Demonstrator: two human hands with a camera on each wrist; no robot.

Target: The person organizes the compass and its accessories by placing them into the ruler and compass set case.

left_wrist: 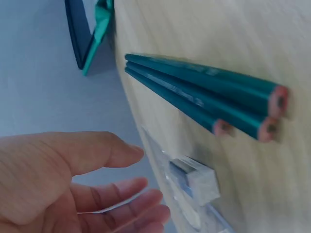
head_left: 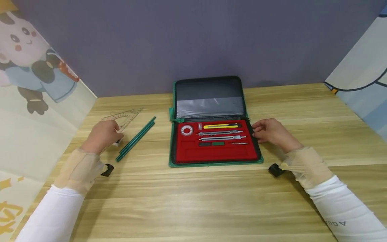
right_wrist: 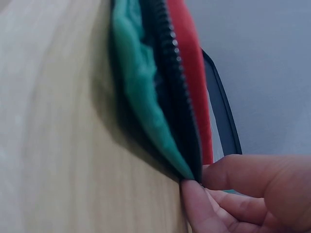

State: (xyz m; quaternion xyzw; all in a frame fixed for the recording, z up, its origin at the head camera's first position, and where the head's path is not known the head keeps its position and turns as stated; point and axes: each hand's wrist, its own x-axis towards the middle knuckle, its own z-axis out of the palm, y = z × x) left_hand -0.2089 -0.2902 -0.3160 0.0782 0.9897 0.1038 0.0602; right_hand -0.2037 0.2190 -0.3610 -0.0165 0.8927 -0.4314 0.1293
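Note:
My left hand (head_left: 102, 134) hovers beside a white eraser (left_wrist: 201, 184) with a dark sleeve. In the left wrist view its thumb and fingers are apart, with nothing between them. A clear set square (head_left: 133, 117) lies just beyond that hand, partly covered by it. Three dark green pencils (head_left: 134, 141) lie side by side to its right. My right hand (head_left: 273, 134) pinches the right edge of an open green zip case (right_wrist: 141, 92) between thumb and fingers, by the black zip (right_wrist: 175, 53). The case's lid (head_left: 210, 89) stands raised at the back.
In the case, a red tray (head_left: 217, 155) holds a yellow utility knife (head_left: 220, 126), a round white protractor (head_left: 186, 130), metal compasses (head_left: 222, 138) and small green and dark pieces. A grey wall (head_left: 205, 40) rises behind the wooden table (head_left: 193, 201), with cartoon-printed panels (head_left: 30, 67) at both sides.

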